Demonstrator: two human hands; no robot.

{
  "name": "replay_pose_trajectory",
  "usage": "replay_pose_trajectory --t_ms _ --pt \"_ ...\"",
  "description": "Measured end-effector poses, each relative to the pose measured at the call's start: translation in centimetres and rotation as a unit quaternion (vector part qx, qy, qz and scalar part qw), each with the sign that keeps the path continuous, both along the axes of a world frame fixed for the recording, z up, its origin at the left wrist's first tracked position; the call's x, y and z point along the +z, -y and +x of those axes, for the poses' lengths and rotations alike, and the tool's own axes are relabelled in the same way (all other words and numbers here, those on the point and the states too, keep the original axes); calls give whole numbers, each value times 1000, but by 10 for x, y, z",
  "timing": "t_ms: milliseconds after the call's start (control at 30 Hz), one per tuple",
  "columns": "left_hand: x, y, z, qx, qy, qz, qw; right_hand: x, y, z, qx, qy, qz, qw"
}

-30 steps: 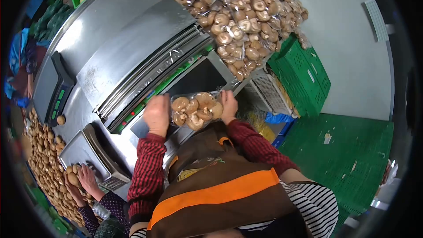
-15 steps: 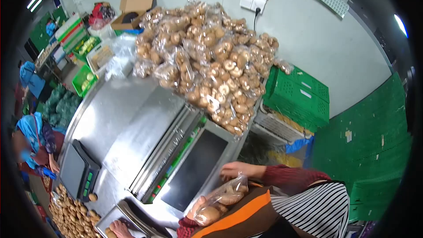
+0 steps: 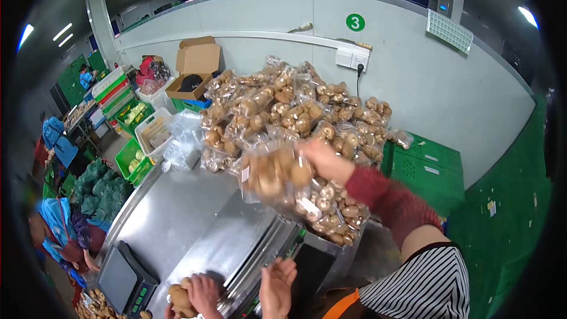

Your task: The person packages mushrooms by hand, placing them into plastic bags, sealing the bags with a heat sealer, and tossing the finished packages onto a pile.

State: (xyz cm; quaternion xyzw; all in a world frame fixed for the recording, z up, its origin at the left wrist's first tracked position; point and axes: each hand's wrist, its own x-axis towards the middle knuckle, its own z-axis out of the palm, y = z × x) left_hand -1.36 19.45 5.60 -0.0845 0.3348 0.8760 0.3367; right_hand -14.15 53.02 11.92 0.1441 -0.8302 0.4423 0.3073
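My right hand [image 3: 323, 160] is stretched out over the heap, its fingers closed on the end of a clear bag of brown mushrooms [image 3: 269, 171], blurred by motion. The bag hangs above the near left part of a big heap of bagged mushrooms [image 3: 289, 106]. Nearer to me, my left hand [image 3: 277, 286] is raised with its fingers apart and nothing in it, beside the metal rail of the packing device [image 3: 260, 260]. To its left, a co-worker's hand [image 3: 204, 293] touches a cluster of mushrooms [image 3: 181, 300] at the bottom edge.
A black scale [image 3: 125, 280] stands on the steel table [image 3: 159, 212], with loose mushrooms [image 3: 97, 306] below it. Green crates [image 3: 428, 171] are right of the heap. Clear plastic bags [image 3: 183, 139] and an open cardboard box [image 3: 198, 62] lie behind. Another person [image 3: 62, 230] works at left.
My right hand has taken the mushroom bag from near my body out over the heap. My left hand has let go of it and opened. The camera view has shifted upward.
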Motion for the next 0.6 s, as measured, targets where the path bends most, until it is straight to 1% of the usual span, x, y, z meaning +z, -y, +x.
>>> replay_pose_trajectory --t_ms 33,67,133,200,233,267,300,333,367,400,433,467,500,533,567,600 --pt "4 0 -2 -20 8 -11 1000 21 -18 -39 30 202 -412 888" --pt "6 -1 -4 -38 17 -21 999 7 -67 -97 8 195 -426 883" --pt "-6 -7 0 -37 32 -79 996 50 -85 -151 -25 103 -479 871" --pt "-7 -9 3 -27 32 -116 992 78 -82 -172 -17 169 -517 839" --pt "-6 -7 4 -21 15 -120 992 75 -71 -182 -16 185 -516 836" --pt "-6 -2 6 -10 6 -127 992 63 -53 -193 9 219 -497 840" --pt "-8 0 2 15 -56 -141 988 49 -29 -200 39 263 -476 838" --pt "-9 4 7 67 -82 -176 979 28 -1 -203 53 309 -469 825" --pt "-10 12 7 115 -159 -206 959 8 34 -202 79 366 -399 837" --pt "-6 22 9 182 -186 -272 926 -15 76 -197 118 423 -325 838" --pt "-18 35 12 275 -240 -349 863 -38 121 -189 156 450 -239 846" --pt "-22 59 17 328 -266 -500 756 -51 170 -171 178 471 -187 843" --pt "-26 83 15 397 -304 -573 649 -77 218 -155 234 450 -145 849" --pt "-18 107 9 420 -306 -677 522 -89 258 -139 281 408 -106 862" --pt "-18 138 7 409 -312 -730 450 -96 294 -120 304 372 -16 877" --pt "-17 169 3 385 -304 -764 420 -104 327 -102 321 337 11 885"
